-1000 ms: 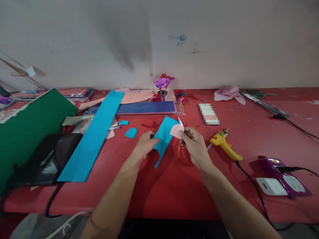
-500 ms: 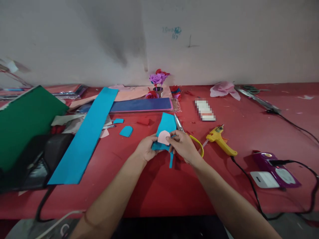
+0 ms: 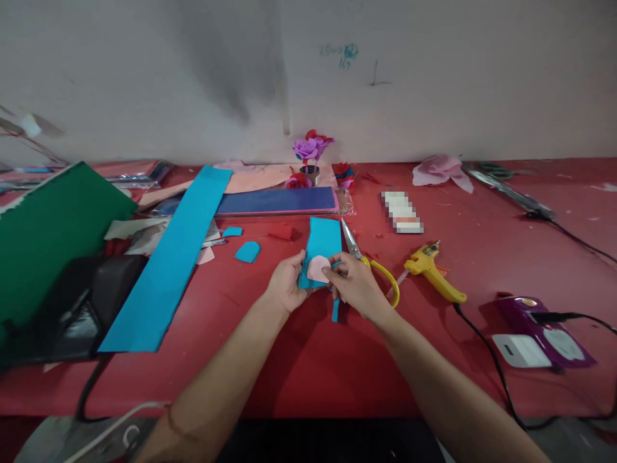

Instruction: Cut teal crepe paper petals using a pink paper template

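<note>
My left hand (image 3: 289, 283) grips the left edge of a blue crepe paper piece (image 3: 325, 236), thumb on top. With my right hand (image 3: 354, 283) I pinch a rounded pink paper piece (image 3: 317, 268) that lies flat against the lower part of the blue piece. A narrow blue strip (image 3: 335, 311) hangs below my right fingers. Scissors (image 3: 353, 241) with yellow handles lie alongside my right hand, partly behind it; whether the hand touches them I cannot tell. Two small cut blue pieces, one with a rounded end (image 3: 247, 252), rest to the left.
A long blue paper strip (image 3: 168, 257) and a green sheet (image 3: 58, 238) lie at left. Toward the wall stands a small pot (image 3: 311, 175) of paper flowers. At right are a phone (image 3: 402, 212), a yellow glue gun (image 3: 434, 273) and a purple power socket (image 3: 549, 331) with cables.
The blue piece has turned a little and now sits straighter and flatter. My hands keep their hold on the blue and pink pieces. The whole view has shifted slightly.
</note>
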Demonstrator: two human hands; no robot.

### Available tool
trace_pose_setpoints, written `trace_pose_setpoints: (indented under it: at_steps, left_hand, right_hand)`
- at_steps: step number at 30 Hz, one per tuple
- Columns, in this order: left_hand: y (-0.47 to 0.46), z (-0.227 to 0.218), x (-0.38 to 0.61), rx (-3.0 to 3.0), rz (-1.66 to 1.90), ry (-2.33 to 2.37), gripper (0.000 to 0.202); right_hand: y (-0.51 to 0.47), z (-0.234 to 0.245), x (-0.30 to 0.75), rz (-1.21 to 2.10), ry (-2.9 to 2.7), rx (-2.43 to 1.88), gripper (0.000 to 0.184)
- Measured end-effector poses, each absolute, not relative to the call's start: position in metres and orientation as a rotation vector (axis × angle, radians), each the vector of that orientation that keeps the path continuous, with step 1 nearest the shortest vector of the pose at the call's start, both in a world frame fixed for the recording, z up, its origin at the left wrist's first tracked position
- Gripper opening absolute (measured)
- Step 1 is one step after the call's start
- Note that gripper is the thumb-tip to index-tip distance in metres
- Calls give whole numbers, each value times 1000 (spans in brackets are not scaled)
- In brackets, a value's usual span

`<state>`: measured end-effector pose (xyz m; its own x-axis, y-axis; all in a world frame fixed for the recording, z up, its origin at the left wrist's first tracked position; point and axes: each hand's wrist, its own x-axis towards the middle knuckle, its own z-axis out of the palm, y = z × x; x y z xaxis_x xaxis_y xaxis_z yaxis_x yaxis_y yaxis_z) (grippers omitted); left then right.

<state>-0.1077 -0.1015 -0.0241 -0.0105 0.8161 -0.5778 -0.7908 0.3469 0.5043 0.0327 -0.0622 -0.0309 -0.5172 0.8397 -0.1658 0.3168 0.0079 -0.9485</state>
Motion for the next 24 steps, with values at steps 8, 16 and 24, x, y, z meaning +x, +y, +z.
trace_pose_setpoints:
  at_steps: [8, 16, 24]
  left_hand:
    - [-103, -16, -108, 75, 1295, 894, 47]
    - [-105, -22, -105, 161, 1303, 1038, 19]
    - [-106, -7, -115, 140, 1344, 1072, 24]
  right_hand:
    - [-62, -31, 34, 1452, -1881, -1200, 6]
    - [-63, -28, 33, 1421, -1921, -1199, 6]
    - [-53, -19, 41, 1496, -1507, -1213, 24]
